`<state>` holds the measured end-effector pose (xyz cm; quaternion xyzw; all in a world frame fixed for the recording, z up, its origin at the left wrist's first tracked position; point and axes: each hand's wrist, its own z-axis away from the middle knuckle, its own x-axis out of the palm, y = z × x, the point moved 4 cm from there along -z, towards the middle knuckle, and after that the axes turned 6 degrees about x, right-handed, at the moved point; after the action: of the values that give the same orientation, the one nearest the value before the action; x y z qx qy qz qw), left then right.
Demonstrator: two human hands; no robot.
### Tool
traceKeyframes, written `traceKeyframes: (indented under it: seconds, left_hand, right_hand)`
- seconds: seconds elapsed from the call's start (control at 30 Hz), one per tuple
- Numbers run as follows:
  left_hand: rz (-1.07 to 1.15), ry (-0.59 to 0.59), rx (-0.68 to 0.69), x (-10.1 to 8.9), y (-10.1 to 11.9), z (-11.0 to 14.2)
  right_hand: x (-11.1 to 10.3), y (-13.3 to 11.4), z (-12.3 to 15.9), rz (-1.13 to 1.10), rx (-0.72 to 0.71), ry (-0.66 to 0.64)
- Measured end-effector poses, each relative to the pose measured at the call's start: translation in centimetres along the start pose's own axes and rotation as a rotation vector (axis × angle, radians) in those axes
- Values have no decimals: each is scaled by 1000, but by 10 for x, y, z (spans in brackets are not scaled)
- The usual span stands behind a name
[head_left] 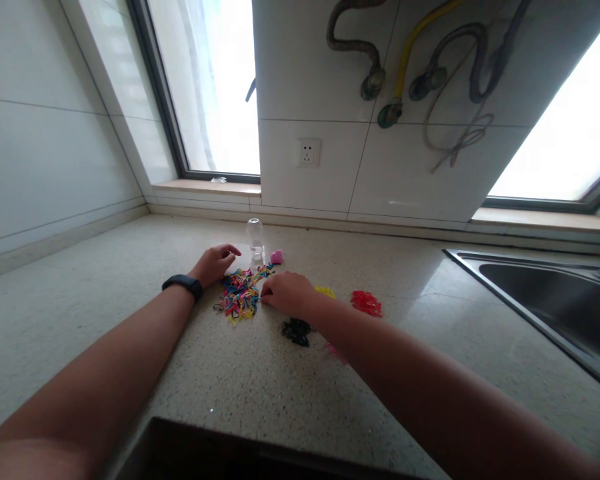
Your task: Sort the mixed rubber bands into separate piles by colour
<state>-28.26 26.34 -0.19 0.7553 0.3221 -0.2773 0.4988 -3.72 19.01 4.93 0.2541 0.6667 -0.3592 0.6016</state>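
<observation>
Five piles of small rubber bands lie on one counter (410, 393): one mixed pile (240, 297) near the center of the frame and, right of it, one yellow pile (325, 291), one red pile (367, 303), one black pile (297, 332) and one pink pile (336, 352), partly hidden. One clear bottle (255, 235) and one pink object (277, 257) stand above. Any mark on the wristband (183, 285) is too small to read. The mixed bands look thin, tangled, blue, pink and yellow. The left hand (214, 264) is loosely spread at their upper-left edge; the right hand (287, 294) pinches at their right edge, its grasp impossible to tell.
</observation>
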Motion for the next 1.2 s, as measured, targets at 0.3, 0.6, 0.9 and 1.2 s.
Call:
traceKeyframes:
  seconds: [0.3,0.6,0.9,1.2]
  left_hand:
    - [-31,-6,-3,-2,5,2]
    - [-43,39,35,-6,15,4]
    - [-40,41,32,-7,23,8]
    - [-63,27,-3,-8,22,9]
  right_hand:
    - [-3,13,22,-16,45,115]
    - [-52,117,99,-569,122,281]
    - [-48,190,162,-1056,204,445]
    - [-46,183,157,-1280,119,400]
